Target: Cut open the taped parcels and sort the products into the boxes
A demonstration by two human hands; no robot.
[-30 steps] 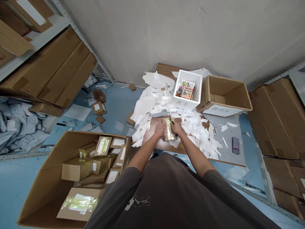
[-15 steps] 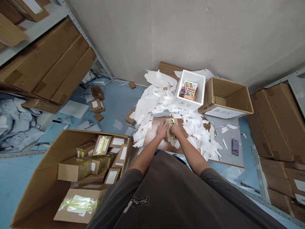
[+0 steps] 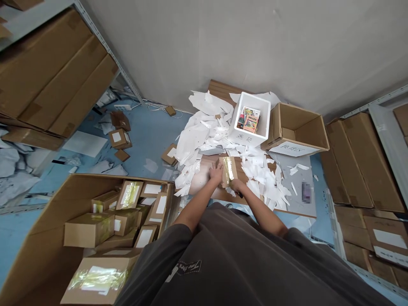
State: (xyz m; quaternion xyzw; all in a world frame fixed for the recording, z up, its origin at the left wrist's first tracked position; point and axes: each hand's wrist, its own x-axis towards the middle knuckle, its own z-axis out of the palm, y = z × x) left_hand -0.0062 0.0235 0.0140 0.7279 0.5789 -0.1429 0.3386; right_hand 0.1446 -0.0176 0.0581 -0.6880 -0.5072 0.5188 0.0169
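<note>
A small cardboard box (image 3: 231, 165) with shiny yellowish tape down its top lies on the wooden table (image 3: 204, 163) in front of me. My left hand (image 3: 216, 172) grips its left side, fingers over the edge. At the box's near right corner, my right hand (image 3: 236, 185) is closed around a small tool (image 3: 240, 195); only its dark end shows below the fist, so its kind is unclear. Torn white paper (image 3: 194, 136) surrounds the box on the table.
Behind the box stand a white foam bin (image 3: 250, 138) holding colourful booklets (image 3: 250, 121) and an open carton (image 3: 298, 134) with a paper sign. To my left, a large carton (image 3: 76, 180) holds several taped boxes. Shelves with cartons (image 3: 369, 161) flank both sides; small boxes (image 3: 119, 138) lie on the floor.
My right hand has drawn back toward me, from the taped top to the box's near edge, and the dark tool end now shows. My left hand stays at the box's left side.
</note>
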